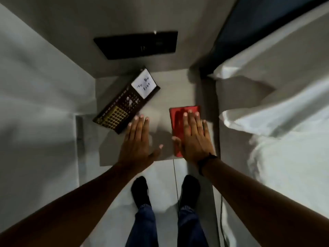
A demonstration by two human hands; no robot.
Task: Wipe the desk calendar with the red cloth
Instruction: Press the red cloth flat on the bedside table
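A dark desk calendar [124, 100] lies flat and askew on the small grey table [178, 86], with a white "To Do List" note on its far end and a gold grid on its near end. A folded red cloth [178, 120] lies on the table's right side. My right hand [194, 138] rests flat on the cloth, fingers spread. My left hand [138, 141] lies flat on the table with nothing in it, its fingertips just beside the calendar's near right edge.
A black panel [138, 44] is on the wall behind the table. A bed with white sheets [276, 104] runs along the right. A pale wall stands on the left. My feet in black socks [140, 191] are on the floor in front of the table.
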